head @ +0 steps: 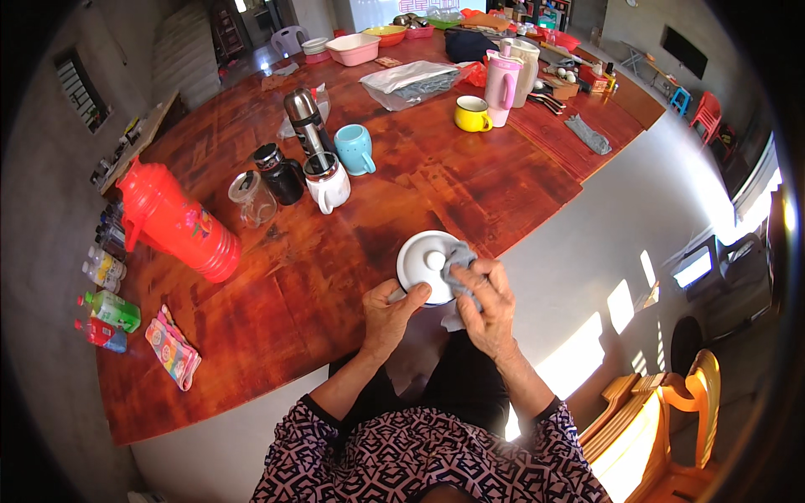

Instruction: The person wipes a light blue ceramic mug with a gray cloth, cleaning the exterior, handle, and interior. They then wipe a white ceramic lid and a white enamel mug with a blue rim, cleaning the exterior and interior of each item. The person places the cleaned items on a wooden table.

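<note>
At the near edge of the table, my left hand point(385, 317) grips a white mug by its left side, thumb resting on the rim of its white lid point(414, 259). The lid is round, with a ball-shaped knob in the middle; it hides most of the mug. My right hand point(489, 308) presses a crumpled grey cloth point(461, 256) onto the lid's right side. Part of the cloth hangs below the fingers. Farther off stand a white mug point(328, 188), a light blue mug point(354, 148), a black jar point(280, 176) and a clear glass jar point(253, 200).
A red thermos flask point(179, 220) stands left, near a folded patterned cloth point(173, 349). Behind the mugs is a steel vacuum flask point(305, 119). A yellow mug point(471, 114) and pink tumbler point(500, 88) stand farther back. A wooden chair point(654, 421) is at lower right.
</note>
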### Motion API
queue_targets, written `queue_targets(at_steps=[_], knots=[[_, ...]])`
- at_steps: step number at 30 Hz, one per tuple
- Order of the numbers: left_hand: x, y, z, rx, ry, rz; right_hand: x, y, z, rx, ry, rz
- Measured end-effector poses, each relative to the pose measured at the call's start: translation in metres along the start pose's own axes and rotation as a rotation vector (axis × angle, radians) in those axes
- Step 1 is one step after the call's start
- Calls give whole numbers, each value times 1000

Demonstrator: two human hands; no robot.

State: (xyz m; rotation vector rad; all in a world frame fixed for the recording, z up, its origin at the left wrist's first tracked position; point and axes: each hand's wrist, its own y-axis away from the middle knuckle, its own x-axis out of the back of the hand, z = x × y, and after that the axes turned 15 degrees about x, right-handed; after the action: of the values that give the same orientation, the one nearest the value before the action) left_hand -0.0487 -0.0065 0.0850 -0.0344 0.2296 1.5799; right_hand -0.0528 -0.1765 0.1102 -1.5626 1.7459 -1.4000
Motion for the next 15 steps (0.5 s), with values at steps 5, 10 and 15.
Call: queue_targets(at_steps=[5,10,15], knots=[[6,13,-1,-17,-61,-75,16,2,-6,5,-104,-54],[7,12,7,-74,-117,-133,25,-15,3,-19,-248,-72],[11,17,15,-8,-139,-248,36,-32,12,-104,-392,-146]])
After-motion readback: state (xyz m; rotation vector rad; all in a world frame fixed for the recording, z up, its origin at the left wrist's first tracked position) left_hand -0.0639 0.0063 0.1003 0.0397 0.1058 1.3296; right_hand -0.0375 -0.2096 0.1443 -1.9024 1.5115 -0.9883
